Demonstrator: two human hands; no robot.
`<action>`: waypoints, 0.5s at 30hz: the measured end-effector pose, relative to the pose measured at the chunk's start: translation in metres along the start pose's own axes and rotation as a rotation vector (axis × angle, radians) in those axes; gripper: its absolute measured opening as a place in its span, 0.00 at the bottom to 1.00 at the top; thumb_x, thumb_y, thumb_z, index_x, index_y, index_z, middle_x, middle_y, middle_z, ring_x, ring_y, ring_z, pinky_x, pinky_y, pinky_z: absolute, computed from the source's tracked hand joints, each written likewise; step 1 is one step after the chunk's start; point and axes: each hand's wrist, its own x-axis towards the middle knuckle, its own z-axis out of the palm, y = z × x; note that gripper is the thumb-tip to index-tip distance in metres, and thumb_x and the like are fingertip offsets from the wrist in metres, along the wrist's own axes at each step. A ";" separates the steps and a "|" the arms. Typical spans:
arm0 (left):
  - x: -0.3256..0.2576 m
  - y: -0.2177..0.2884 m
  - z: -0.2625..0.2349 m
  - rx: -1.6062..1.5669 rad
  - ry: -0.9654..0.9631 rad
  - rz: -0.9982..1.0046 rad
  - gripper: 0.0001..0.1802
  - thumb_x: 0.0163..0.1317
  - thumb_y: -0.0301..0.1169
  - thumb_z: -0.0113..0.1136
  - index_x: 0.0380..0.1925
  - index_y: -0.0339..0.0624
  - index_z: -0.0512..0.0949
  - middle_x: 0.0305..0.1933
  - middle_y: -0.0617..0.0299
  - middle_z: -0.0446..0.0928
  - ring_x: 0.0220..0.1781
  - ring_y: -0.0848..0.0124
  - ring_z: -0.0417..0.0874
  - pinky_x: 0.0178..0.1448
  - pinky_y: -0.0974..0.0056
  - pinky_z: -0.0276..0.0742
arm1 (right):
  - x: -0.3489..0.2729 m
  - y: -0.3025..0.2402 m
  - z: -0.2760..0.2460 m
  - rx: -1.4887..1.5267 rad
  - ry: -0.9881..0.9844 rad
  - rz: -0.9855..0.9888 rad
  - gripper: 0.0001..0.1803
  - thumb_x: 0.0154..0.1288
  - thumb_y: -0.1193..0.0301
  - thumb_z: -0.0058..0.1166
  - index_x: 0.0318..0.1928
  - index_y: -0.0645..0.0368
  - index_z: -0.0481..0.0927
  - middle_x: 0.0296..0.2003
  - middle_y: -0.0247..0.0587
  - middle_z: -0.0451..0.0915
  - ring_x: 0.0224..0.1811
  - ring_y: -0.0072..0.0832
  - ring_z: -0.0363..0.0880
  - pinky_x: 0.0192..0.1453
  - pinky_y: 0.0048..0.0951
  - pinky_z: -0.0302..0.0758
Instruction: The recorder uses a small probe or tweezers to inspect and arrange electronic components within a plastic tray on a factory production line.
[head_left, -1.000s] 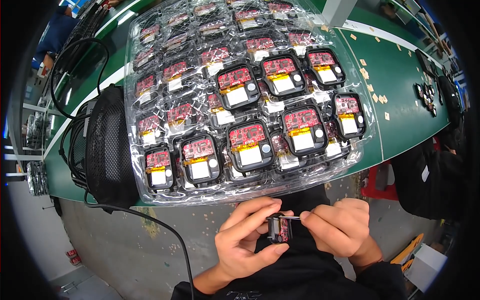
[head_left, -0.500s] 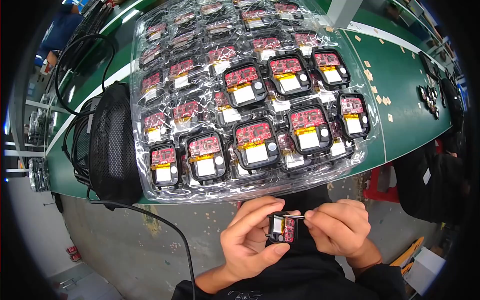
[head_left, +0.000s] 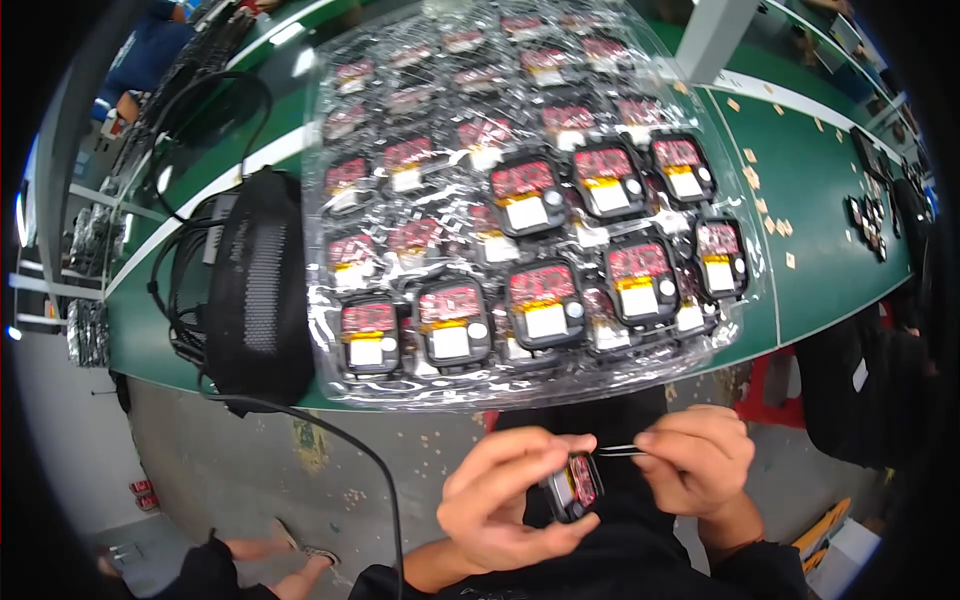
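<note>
My left hand grips a small black device housing by its edges, thumb below and fingers above. Inside the housing show a red circuit board, a bit of orange tape and a silvery-white block; it is tilted and partly blurred. My right hand pinches thin metal tweezers, their tips pointing left, close to the housing's upper right corner. Whether the tips touch it I cannot tell. Beyond my hands, stacked clear plastic trays hold rows of similar housings with red boards, several lying on top.
A black mesh bag with coiled cables stands left of the trays on the green table. One black cable hangs down beside my left arm. Small tan pieces lie at the right. At lower left, another person's legs show.
The housing has turned and tilted in my left hand, and the tweezers have drawn slightly away from it. The view has shifted, and another person's legs have appeared at lower left.
</note>
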 end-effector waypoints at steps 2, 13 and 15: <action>0.012 0.009 -0.010 0.055 -0.056 0.094 0.41 0.43 0.24 0.81 0.58 0.31 0.71 0.52 0.44 0.70 0.47 0.44 0.87 0.51 0.50 0.89 | -0.003 0.001 -0.009 -0.022 0.051 0.031 0.10 0.51 0.73 0.71 0.35 0.56 0.85 0.29 0.36 0.83 0.23 0.28 0.81 0.28 0.26 0.76; 0.120 0.046 -0.033 0.960 0.269 0.339 0.15 0.45 0.19 0.77 0.31 0.37 0.79 0.44 0.51 0.77 0.47 0.56 0.85 0.48 0.57 0.84 | 0.000 0.031 -0.035 -0.120 0.380 0.113 0.09 0.59 0.77 0.63 0.40 0.65 0.80 0.31 0.43 0.78 0.27 0.25 0.71 0.27 0.23 0.64; 0.133 0.046 -0.029 1.116 0.226 0.219 0.14 0.45 0.22 0.77 0.32 0.36 0.82 0.40 0.53 0.80 0.43 0.57 0.84 0.44 0.60 0.81 | -0.002 0.035 -0.037 -0.131 0.385 0.105 0.09 0.59 0.77 0.63 0.40 0.65 0.80 0.31 0.43 0.78 0.27 0.25 0.71 0.28 0.23 0.64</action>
